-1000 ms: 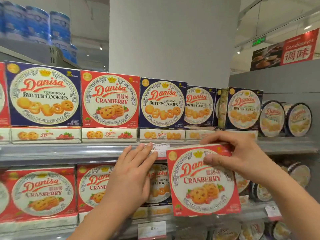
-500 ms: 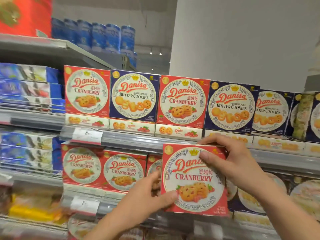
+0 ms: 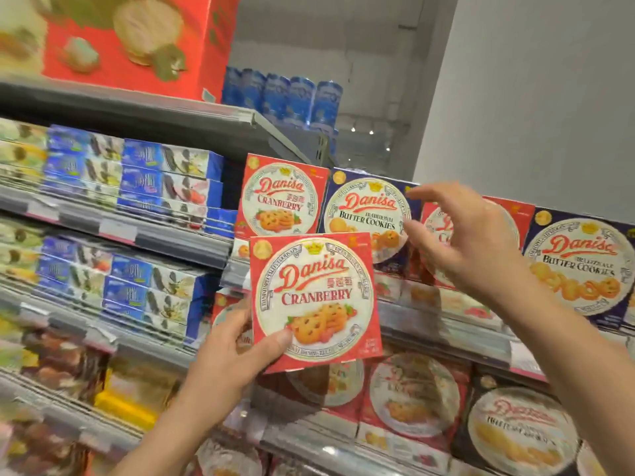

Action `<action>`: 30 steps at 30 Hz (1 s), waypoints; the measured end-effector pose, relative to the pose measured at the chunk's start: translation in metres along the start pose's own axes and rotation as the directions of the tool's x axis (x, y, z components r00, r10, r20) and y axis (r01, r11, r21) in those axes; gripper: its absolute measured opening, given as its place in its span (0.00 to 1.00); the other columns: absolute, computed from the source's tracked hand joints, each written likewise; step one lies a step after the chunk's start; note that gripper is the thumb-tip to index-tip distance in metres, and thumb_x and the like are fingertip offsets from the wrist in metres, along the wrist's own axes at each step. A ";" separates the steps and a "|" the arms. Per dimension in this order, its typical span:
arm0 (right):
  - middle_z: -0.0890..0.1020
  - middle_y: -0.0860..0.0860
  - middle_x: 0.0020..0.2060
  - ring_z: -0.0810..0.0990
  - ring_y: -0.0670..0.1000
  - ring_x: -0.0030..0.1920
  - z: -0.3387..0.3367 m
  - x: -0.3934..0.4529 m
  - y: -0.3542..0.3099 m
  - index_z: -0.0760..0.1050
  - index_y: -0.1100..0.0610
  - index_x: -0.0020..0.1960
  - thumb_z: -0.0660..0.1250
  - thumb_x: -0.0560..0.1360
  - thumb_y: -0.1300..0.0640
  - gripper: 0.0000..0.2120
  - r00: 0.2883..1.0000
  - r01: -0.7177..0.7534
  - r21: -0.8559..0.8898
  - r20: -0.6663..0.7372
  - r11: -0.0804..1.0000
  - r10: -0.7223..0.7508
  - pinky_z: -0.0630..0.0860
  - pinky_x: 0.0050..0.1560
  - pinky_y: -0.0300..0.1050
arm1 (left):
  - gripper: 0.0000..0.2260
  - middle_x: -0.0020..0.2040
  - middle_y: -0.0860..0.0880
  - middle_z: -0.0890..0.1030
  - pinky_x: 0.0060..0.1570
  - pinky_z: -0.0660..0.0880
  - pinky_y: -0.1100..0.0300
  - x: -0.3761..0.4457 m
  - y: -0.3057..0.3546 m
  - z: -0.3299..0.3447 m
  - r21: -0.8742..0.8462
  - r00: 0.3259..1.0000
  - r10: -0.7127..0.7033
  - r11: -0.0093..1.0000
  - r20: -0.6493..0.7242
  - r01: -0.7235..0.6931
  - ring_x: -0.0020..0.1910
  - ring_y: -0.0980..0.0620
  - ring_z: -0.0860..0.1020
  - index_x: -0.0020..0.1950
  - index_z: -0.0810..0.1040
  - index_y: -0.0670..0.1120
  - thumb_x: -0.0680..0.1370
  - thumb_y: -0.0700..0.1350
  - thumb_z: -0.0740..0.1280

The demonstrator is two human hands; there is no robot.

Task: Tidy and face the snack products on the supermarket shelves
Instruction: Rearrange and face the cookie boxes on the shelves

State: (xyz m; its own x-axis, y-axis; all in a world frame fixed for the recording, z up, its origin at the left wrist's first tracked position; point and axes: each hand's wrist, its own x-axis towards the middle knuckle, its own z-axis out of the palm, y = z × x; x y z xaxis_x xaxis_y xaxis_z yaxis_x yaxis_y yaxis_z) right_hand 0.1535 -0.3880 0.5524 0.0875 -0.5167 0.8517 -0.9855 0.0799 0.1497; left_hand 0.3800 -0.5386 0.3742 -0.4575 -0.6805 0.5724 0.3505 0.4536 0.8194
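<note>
In left hand (image 3: 226, 355): cranberry box (image 3: 314, 297), upright.

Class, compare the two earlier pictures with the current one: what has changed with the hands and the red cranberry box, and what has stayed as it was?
The right hand has let go of the held cranberry box and now hovers open before the upper-shelf boxes. The left hand, first flat and off the box, now grips its lower left corner alone. The shelved butter cookies box stays in place.

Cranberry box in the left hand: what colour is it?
Red, with a round white label; the cranberry box shows in the head view.
</note>
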 end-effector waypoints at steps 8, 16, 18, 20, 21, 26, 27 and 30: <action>0.70 0.55 0.73 0.66 0.58 0.73 0.021 0.059 0.006 0.65 0.57 0.77 0.62 0.79 0.40 0.32 0.973 -0.023 -0.381 0.205 0.924 0.109 0.67 0.72 0.57 | 0.33 0.68 0.48 0.80 0.67 0.74 0.39 0.031 -0.036 -0.035 -0.074 0.996 -0.025 0.997 -0.091 0.018 0.67 0.46 0.79 0.69 0.78 0.58 0.70 0.75 0.67; 0.77 0.51 0.64 0.72 0.54 0.65 0.013 0.050 -0.007 0.71 0.53 0.67 0.70 0.77 0.45 0.23 0.981 -0.018 -0.287 0.178 0.958 0.072 0.72 0.63 0.51 | 0.20 0.62 0.88 0.62 0.77 0.57 0.37 0.035 -0.038 -0.027 0.184 0.997 0.021 0.983 -0.075 -0.007 0.80 0.57 0.59 0.62 0.66 0.85 0.69 0.76 0.58; 0.80 0.51 0.60 0.76 0.53 0.58 0.005 0.045 -0.013 0.71 0.51 0.64 0.71 0.77 0.48 0.18 0.986 0.003 -0.244 0.164 0.970 0.038 0.75 0.52 0.49 | 0.21 0.64 0.86 0.63 0.77 0.59 0.37 0.035 -0.039 -0.028 0.170 0.997 0.005 0.985 -0.071 0.008 0.80 0.58 0.59 0.62 0.66 0.84 0.69 0.76 0.59; 0.81 0.51 0.58 0.77 0.52 0.51 -0.001 0.042 -0.017 0.70 0.49 0.61 0.72 0.77 0.50 0.17 0.986 0.026 -0.206 0.164 0.978 0.008 0.73 0.45 0.48 | 0.22 0.68 0.82 0.64 0.77 0.59 0.37 0.034 -0.040 -0.030 0.146 0.998 0.001 0.989 -0.068 0.009 0.80 0.58 0.59 0.64 0.67 0.83 0.69 0.77 0.60; 0.81 0.50 0.57 0.78 0.52 0.51 -0.003 0.040 -0.019 0.70 0.49 0.61 0.72 0.77 0.52 0.16 0.986 0.038 -0.193 0.165 0.981 -0.005 0.74 0.44 0.48 | 0.23 0.69 0.81 0.64 0.77 0.58 0.37 0.033 -0.038 -0.030 0.131 0.998 -0.001 0.991 -0.064 0.010 0.80 0.58 0.59 0.64 0.67 0.82 0.69 0.77 0.61; 0.81 0.50 0.59 0.77 0.52 0.54 -0.008 0.031 -0.022 0.72 0.49 0.61 0.72 0.77 0.56 0.15 0.989 0.092 -0.141 0.131 0.986 -0.073 0.75 0.46 0.46 | 0.30 0.73 0.56 0.75 0.74 0.62 0.34 0.026 -0.035 -0.030 -0.003 1.000 -0.003 1.000 -0.006 0.003 0.78 0.45 0.66 0.72 0.72 0.68 0.72 0.75 0.65; 0.81 0.50 0.59 0.78 0.53 0.55 -0.010 0.029 -0.021 0.72 0.50 0.61 0.72 0.77 0.56 0.15 0.990 0.095 -0.128 0.119 0.987 -0.079 0.74 0.46 0.45 | 0.31 0.73 0.53 0.76 0.73 0.64 0.34 0.022 -0.036 -0.029 -0.026 1.000 0.017 1.000 -0.014 -0.017 0.77 0.43 0.67 0.72 0.73 0.66 0.71 0.75 0.66; 0.82 0.50 0.57 0.80 0.53 0.56 -0.018 0.019 -0.017 0.73 0.51 0.61 0.72 0.77 0.55 0.15 0.996 0.068 -0.037 0.067 0.997 -0.065 0.76 0.47 0.42 | 0.39 0.64 0.47 0.83 0.61 0.80 0.51 0.011 -0.027 -0.018 -0.124 0.989 0.053 0.990 -0.140 -0.070 0.65 0.46 0.81 0.71 0.76 0.53 0.67 0.73 0.71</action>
State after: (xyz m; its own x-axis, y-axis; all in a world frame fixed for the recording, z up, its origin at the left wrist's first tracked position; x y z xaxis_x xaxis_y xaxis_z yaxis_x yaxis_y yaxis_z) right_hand 0.1750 -0.3835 0.5754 0.1418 -0.5764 0.8048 -0.9712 0.0762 0.2257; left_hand 0.3800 -0.5689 0.3575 -0.3194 -0.7296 0.6047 0.4807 0.4252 0.7669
